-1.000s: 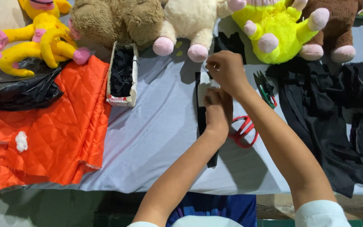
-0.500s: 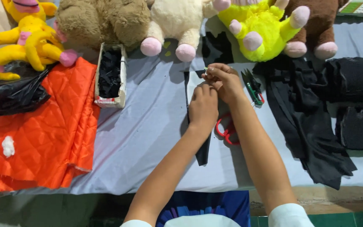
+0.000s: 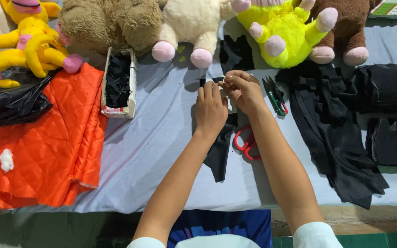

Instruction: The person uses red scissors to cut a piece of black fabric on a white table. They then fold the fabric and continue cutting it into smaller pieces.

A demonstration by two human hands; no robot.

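My left hand (image 3: 211, 110) lies flat, palm down, on a long strip of black fabric (image 3: 219, 151) spread on the grey-blue table cover (image 3: 152, 147). My right hand (image 3: 242, 89) is beside it at the strip's far end, fingers pinched together on something small and pale that I cannot make out. Red-handled scissors (image 3: 246, 142) lie partly under my right forearm. Small green thread snips (image 3: 275, 96) rest just right of my right hand.
Plush toys line the far edge: yellow (image 3: 19, 41), brown (image 3: 111, 23), cream (image 3: 194, 23), neon yellow (image 3: 281, 32). A cardboard box of black scraps (image 3: 118, 82) stands left of centre. Orange quilted fabric (image 3: 37, 147) and a black bag (image 3: 10, 101) lie left; black cloth pieces (image 3: 341, 133) lie right.
Both hands stay on the black strip. My left hand has flattened onto the fabric; my right hand pinches at its far end. The view has shifted slightly.
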